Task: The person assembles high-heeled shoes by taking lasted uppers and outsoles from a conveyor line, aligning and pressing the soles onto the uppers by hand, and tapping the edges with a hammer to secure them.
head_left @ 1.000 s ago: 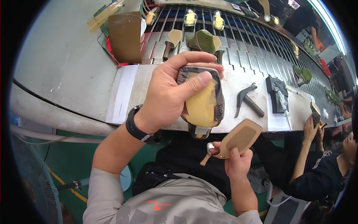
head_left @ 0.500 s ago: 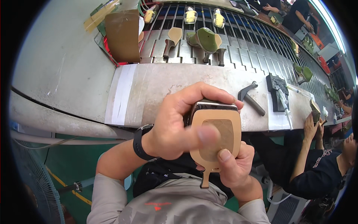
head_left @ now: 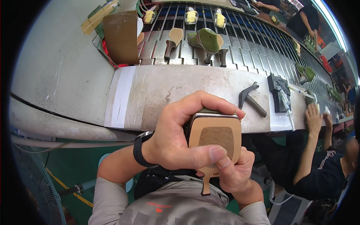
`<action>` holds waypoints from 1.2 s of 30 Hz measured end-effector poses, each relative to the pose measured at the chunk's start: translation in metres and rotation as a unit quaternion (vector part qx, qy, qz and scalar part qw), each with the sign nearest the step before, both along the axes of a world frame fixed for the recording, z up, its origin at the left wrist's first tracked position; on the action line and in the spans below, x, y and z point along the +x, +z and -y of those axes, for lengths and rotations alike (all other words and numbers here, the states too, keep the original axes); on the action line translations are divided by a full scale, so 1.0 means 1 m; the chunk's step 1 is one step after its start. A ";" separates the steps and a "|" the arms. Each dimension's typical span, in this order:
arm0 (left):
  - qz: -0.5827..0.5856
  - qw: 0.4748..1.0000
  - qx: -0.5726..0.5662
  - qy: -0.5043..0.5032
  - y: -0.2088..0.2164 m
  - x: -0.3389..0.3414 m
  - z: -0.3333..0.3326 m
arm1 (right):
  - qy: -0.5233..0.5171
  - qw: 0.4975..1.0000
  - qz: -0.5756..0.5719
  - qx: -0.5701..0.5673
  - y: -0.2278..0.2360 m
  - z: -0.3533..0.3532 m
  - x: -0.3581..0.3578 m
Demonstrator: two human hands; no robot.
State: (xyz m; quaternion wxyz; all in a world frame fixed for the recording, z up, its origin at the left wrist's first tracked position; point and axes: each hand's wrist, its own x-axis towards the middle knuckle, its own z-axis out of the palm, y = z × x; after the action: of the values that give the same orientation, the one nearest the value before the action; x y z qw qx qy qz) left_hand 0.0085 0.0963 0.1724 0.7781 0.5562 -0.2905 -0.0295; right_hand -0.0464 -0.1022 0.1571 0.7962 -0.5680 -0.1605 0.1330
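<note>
Left thumb (head_left: 208, 155) has moved down the rounded, patterned tan sole (head_left: 216, 135).

The sole (head_left: 195, 133) is light tan. Its patch (head_left: 222, 138) is brown, with crossed lines that make diamond shapes. The thin strip (head_left: 206, 180) under it is tan too, with a dark end. The watch (head_left: 139, 152) has a black band. The shirt (head_left: 183, 206) is grey with a little red mark. The table (head_left: 180, 84) is a dull off-white with dark smudges, and the paper (head_left: 120, 101) is white. The hammer (head_left: 249, 96) is black and dark grey. One shoe (head_left: 208, 40) is green. The floor (head_left: 80, 159) is green with a yellow line (head_left: 65, 186).
</note>
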 end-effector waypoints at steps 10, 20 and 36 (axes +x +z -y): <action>-0.039 0.999 0.011 0.008 0.014 -0.009 0.003 | 0.001 0.999 0.041 -0.008 -0.003 0.003 0.002; -0.127 0.987 -0.083 -0.058 0.014 0.021 0.009 | -0.037 0.996 -0.084 0.005 0.021 0.005 0.013; -0.007 0.997 -0.047 -0.068 -0.002 0.069 0.025 | -0.064 0.993 -0.094 0.032 0.017 0.032 0.057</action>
State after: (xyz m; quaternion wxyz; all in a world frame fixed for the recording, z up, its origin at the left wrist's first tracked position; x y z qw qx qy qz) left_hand 0.0775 0.0716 0.1706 0.8016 0.4976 -0.3232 -0.0731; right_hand 0.0102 -0.1341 0.1742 0.8326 -0.5360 -0.0520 0.1293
